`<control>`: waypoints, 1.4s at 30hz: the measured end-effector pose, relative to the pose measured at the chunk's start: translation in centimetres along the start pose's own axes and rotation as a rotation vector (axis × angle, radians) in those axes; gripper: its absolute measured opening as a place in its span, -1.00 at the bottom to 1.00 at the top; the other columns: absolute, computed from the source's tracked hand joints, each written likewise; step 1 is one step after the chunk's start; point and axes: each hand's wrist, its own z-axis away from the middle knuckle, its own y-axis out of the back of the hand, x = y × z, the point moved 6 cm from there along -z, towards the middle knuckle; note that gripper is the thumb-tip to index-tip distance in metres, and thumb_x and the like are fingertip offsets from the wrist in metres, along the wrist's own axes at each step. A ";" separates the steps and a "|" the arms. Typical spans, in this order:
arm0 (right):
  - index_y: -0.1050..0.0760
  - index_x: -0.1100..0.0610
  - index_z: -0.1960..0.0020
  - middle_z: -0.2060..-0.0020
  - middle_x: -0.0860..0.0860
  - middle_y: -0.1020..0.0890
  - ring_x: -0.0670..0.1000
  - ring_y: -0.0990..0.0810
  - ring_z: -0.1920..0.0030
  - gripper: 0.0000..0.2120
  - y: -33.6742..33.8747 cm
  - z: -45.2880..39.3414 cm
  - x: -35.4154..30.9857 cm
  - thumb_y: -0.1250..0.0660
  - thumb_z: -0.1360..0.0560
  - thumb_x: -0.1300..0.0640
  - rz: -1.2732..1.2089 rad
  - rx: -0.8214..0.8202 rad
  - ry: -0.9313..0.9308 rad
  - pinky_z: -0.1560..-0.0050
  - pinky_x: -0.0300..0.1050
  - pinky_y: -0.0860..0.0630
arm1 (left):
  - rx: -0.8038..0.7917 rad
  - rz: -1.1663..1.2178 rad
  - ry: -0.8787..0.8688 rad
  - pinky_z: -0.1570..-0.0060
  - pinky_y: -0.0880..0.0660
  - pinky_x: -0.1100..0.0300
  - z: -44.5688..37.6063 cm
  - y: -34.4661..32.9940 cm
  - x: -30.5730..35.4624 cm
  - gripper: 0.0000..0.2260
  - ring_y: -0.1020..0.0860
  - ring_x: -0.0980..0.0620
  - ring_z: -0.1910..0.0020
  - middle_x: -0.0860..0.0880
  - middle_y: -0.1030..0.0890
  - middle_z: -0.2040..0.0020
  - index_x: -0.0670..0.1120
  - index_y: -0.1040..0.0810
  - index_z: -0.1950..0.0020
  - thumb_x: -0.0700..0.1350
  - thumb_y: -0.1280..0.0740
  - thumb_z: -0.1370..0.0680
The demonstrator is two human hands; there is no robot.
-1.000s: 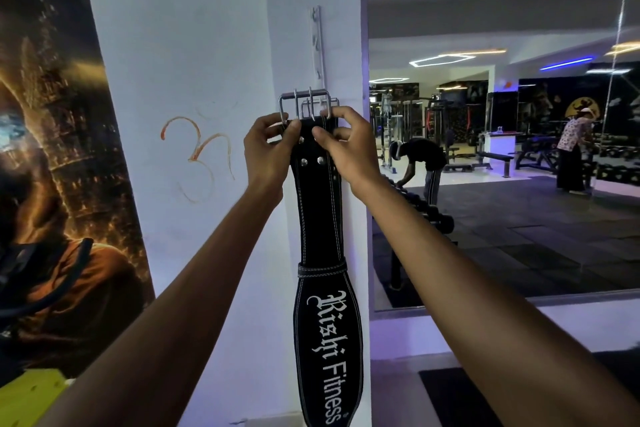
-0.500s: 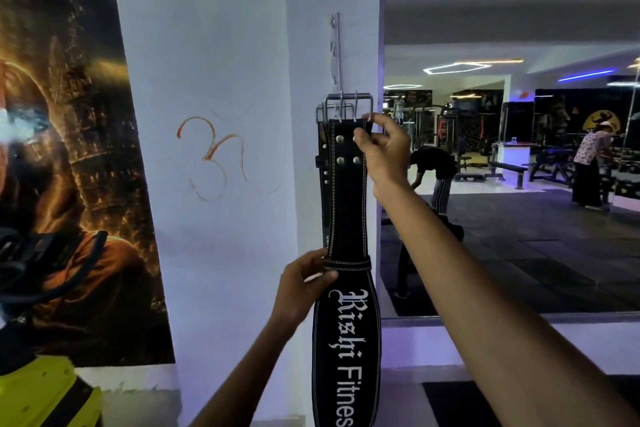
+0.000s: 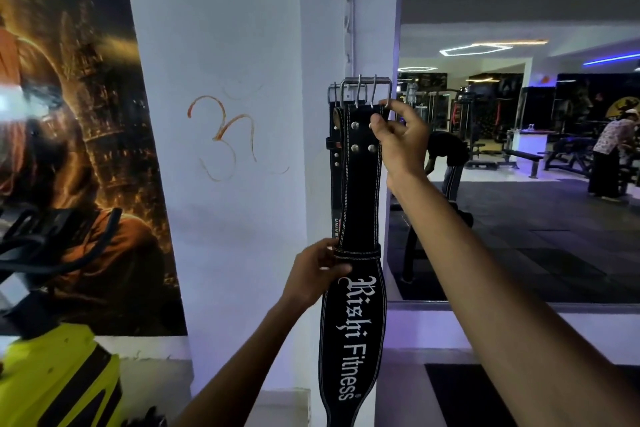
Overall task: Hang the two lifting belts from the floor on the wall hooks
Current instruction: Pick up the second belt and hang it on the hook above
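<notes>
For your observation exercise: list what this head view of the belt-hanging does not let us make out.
- Hook under the front belt's buckle: hidden by the buckles.
- Rear belt: mostly covered by the front belt; its print is cut short.
- Front belt's lower end: cut off by the bottom edge.
- Left hand fingers: behind the belt.

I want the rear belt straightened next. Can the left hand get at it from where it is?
Probably yes. The left hand grips the front belt at its stitched loop, and the rear belt shows just above it along the left edge, uncovered. The front belt hides the rest.
</notes>
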 end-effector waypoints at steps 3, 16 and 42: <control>-0.55 0.17 -0.24 0.32 -0.09 -0.66 -0.18 -0.66 0.21 -0.70 0.5 -0.1 -0.3 -0.41 -0.52 0.30 -0.026 0.018 -0.002 0.11 -0.30 -0.59 | -0.194 -0.138 -0.025 0.00 -0.58 0.24 2.1 -1.8 -2.8 -0.68 -0.67 0.16 0.04 0.10 -0.72 0.01 -0.04 -0.63 -0.21 -0.12 -0.52 -0.46; -0.43 0.02 -0.02 0.17 0.04 -0.69 0.05 -0.69 0.15 -0.73 0.5 1.6 1.6 -0.45 -0.48 0.27 -0.025 0.010 -0.016 0.21 -0.04 -0.57 | 0.382 0.068 -0.452 -0.06 -0.54 0.41 -7.6 6.0 17.5 -0.80 -0.57 0.25 -0.15 0.15 -0.55 -0.16 -0.04 -0.46 -0.25 -0.17 -0.33 -0.64; -0.63 0.10 0.00 0.12 -0.11 -0.69 -0.03 -0.69 0.05 -0.90 -1.2 -13.0 5.9 -0.42 -0.51 0.25 0.144 -0.183 0.310 0.02 -0.11 -0.62 | 0.360 -0.005 -0.629 -0.06 -0.58 0.18 -22.6 3.2 15.8 -0.71 -0.56 0.10 -0.23 0.12 -0.51 -0.21 -0.03 -0.57 -0.16 -0.37 -0.30 -0.56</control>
